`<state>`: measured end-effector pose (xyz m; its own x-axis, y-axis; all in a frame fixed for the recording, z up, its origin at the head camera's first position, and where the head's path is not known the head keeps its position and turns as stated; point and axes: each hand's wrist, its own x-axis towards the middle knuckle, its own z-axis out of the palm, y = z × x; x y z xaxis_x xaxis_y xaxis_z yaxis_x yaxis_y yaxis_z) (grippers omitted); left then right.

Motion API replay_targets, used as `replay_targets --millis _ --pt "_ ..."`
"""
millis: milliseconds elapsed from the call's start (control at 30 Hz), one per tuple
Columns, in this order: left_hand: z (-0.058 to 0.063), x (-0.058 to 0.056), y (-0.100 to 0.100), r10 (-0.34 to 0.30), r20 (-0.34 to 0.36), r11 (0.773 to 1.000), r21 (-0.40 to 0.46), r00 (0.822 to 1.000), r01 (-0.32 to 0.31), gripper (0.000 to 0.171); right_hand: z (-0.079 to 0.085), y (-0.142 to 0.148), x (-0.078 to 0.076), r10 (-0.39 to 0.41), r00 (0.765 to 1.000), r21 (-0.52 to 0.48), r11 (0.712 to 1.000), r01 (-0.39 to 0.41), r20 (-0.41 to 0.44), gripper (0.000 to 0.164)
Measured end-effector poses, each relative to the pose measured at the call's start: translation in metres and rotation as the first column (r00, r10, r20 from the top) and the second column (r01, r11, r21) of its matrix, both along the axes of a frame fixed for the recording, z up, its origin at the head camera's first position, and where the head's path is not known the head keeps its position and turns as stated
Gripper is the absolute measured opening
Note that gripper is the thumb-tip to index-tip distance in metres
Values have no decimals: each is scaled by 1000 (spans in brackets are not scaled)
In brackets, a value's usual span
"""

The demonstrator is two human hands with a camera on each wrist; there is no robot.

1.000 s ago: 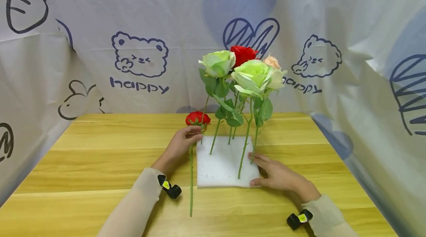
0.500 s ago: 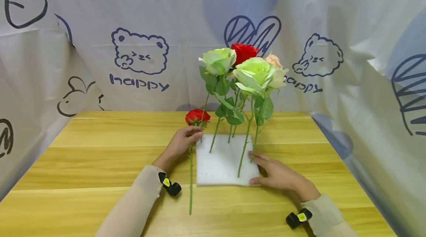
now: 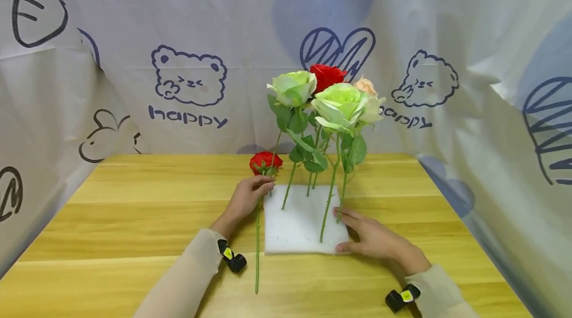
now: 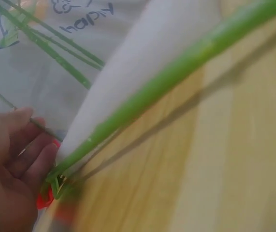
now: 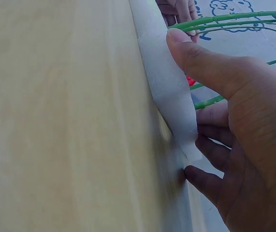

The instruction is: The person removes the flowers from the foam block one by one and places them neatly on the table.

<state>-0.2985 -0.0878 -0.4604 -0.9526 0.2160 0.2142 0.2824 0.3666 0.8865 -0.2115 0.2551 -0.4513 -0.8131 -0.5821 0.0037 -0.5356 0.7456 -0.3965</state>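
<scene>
In the head view my left hand (image 3: 245, 198) is at the far left corner of a white foam block (image 3: 295, 231). Its thumb and fingertips pinch a thin green stem (image 4: 45, 128), seen crossing them in the left wrist view. My right hand (image 3: 377, 238) rests on the block's right edge, thumb at the near corner and fingers spread farther back. Upright in the foam stand artificial roses: pale green ones (image 3: 341, 107), a red rose (image 3: 327, 77) and a peach rose (image 3: 365, 85) behind. The head of the pinched stem is hidden by leaves.
A loose red rose (image 3: 265, 161) lies on the wooden table (image 3: 134, 238) left of the foam, its long stem (image 3: 256, 258) reaching toward the near edge. A white printed curtain (image 3: 250, 35) hangs behind and at both sides.
My left hand has shifted slightly nearer and to the right, still at the thin stem. The right hand, the foam and the roses have stayed put; the head view bobs a little.
</scene>
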Motion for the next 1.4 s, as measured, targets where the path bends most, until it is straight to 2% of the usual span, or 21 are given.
replay_targets --millis 200,567,833,1167,1400 --pt "-3 0 3 28 -28 999 21 999 -27 24 -1 0 0 -4 1000 9 1000 4 8 95" --pt "-2 1 8 21 -44 996 93 999 -17 17 -1 1 0 -6 1000 14 1000 6 1 95" --pt "-1 1 10 6 -56 983 185 998 5 16 1 0 -1 3 1000 3 1000 -3 -7 95" --pt "2 3 12 -9 -29 954 299 1000 18 17 1 0 1 -5 1000 3 1000 5 6 96" --pt "8 3 10 -12 -19 949 313 1000 17 18 2 0 1 -4 1000 2 1000 4 7 96"
